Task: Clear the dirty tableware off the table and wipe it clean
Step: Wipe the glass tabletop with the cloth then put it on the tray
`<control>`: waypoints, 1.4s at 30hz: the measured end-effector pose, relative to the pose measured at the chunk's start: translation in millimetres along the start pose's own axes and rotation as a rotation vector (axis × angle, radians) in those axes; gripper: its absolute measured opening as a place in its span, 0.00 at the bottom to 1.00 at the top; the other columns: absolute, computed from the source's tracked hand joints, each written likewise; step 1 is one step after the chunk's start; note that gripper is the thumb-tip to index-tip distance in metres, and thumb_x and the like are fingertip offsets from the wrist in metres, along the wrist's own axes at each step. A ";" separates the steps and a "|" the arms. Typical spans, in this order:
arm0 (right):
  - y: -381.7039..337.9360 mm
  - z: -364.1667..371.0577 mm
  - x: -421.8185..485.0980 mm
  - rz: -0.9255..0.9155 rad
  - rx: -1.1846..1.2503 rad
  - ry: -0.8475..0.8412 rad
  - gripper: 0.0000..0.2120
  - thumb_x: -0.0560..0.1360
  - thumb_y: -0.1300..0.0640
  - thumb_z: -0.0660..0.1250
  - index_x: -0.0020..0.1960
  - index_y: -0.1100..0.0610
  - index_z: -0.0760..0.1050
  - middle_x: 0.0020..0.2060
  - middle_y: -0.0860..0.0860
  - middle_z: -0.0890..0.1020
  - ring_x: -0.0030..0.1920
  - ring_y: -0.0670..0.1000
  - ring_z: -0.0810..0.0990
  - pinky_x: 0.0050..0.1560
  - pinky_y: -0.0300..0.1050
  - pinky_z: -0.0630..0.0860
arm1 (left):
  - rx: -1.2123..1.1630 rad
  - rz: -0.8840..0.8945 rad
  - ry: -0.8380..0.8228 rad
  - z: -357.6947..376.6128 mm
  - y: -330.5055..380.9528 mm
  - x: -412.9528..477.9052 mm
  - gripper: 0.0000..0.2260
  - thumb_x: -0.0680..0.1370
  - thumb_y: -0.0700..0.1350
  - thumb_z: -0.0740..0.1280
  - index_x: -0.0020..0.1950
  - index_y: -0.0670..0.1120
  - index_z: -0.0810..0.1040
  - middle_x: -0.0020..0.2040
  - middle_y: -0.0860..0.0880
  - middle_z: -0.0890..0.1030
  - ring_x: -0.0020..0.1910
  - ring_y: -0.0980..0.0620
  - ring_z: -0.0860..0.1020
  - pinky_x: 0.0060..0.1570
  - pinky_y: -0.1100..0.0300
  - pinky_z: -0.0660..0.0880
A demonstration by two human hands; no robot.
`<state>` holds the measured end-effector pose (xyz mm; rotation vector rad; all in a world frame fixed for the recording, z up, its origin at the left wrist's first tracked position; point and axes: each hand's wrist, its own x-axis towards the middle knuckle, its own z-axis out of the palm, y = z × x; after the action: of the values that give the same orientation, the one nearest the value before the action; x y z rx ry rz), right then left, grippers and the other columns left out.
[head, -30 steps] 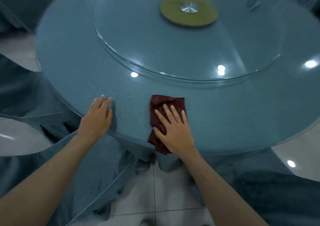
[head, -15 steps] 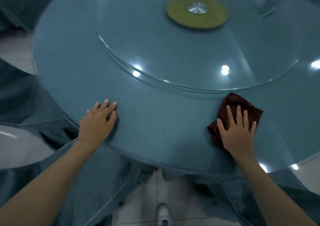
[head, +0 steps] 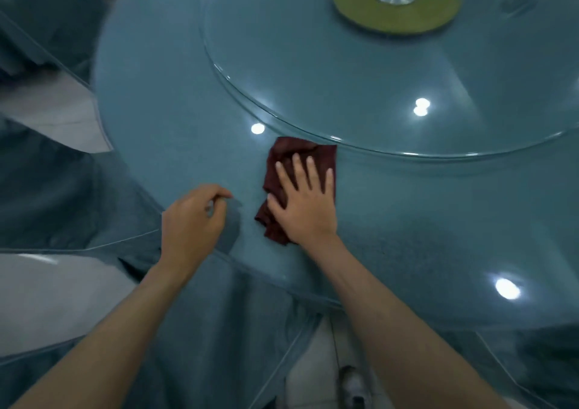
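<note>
- Four straight, spread fingers (head: 308, 170) of the right hand (head: 305, 211) press flat on the dark red cloth (head: 282, 156).
- The cloth lies on the table (head: 156, 126), just beside the glass turntable (head: 313, 64) rim.
- The left hand (head: 191, 220), loosely curled and holding nothing, is at the table's near edge.

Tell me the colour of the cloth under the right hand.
Dark red cloth, seen in the head view.
</note>
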<state>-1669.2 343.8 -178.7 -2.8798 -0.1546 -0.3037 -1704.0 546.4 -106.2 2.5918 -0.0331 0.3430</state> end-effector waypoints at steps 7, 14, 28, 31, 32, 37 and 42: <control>-96.7 26.3 9.2 -0.163 0.082 -0.025 0.30 0.80 0.37 0.57 0.79 0.45 0.67 0.81 0.52 0.64 0.81 0.57 0.59 0.79 0.66 0.49 | 0.111 0.028 -0.022 -18.3 -68.5 51.0 0.11 0.80 0.38 0.64 0.59 0.49 0.80 0.58 0.50 0.83 0.54 0.45 0.81 0.48 0.50 0.76; -21.7 0.5 -13.8 0.055 0.014 0.010 0.30 0.79 0.36 0.58 0.79 0.44 0.66 0.81 0.50 0.64 0.81 0.55 0.60 0.79 0.64 0.53 | 0.173 -0.006 -0.259 2.2 -85.9 43.9 0.16 0.85 0.52 0.62 0.73 0.57 0.77 0.77 0.52 0.72 0.76 0.49 0.70 0.70 0.41 0.73; 136.2 -78.9 -171.4 0.466 -0.182 0.040 0.32 0.81 0.36 0.53 0.82 0.45 0.59 0.82 0.51 0.59 0.82 0.57 0.56 0.80 0.64 0.53 | 0.132 -0.109 -0.309 12.7 -84.8 44.9 0.19 0.84 0.47 0.62 0.75 0.53 0.74 0.81 0.49 0.66 0.81 0.44 0.62 0.78 0.38 0.56; 150.2 -87.7 -196.1 0.483 -0.237 0.064 0.31 0.82 0.37 0.54 0.82 0.47 0.61 0.82 0.53 0.61 0.81 0.58 0.58 0.79 0.65 0.55 | 0.156 -0.100 -0.336 11.0 -87.5 50.1 0.18 0.84 0.47 0.62 0.75 0.54 0.74 0.81 0.49 0.67 0.80 0.44 0.63 0.78 0.39 0.57; 151.2 -88.3 -197.9 0.486 -0.247 0.060 0.31 0.82 0.37 0.54 0.82 0.47 0.61 0.82 0.53 0.61 0.81 0.58 0.59 0.79 0.65 0.55 | 0.179 -0.090 -0.354 9.3 -88.6 51.6 0.18 0.84 0.47 0.62 0.75 0.54 0.74 0.81 0.49 0.66 0.80 0.44 0.64 0.78 0.39 0.57; 146.1 -83.9 -194.2 0.520 -0.286 0.029 0.32 0.81 0.36 0.51 0.83 0.46 0.58 0.82 0.54 0.60 0.81 0.59 0.58 0.78 0.66 0.54 | 0.235 -0.026 -0.412 4.6 -93.2 57.4 0.20 0.84 0.48 0.64 0.77 0.55 0.71 0.81 0.49 0.65 0.80 0.44 0.63 0.76 0.40 0.61; 104.2 -70.5 -171.5 0.447 -0.263 0.020 0.32 0.81 0.36 0.52 0.83 0.46 0.58 0.82 0.53 0.60 0.82 0.58 0.57 0.79 0.66 0.53 | 0.227 -0.020 -0.491 -3.6 -94.2 61.7 0.22 0.83 0.49 0.64 0.78 0.58 0.69 0.82 0.52 0.62 0.81 0.47 0.60 0.77 0.42 0.61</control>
<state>-1836.1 212.0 -172.8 -3.0529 0.5652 -0.2814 -1636.8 632.2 -134.5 2.8349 -0.1474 -0.3208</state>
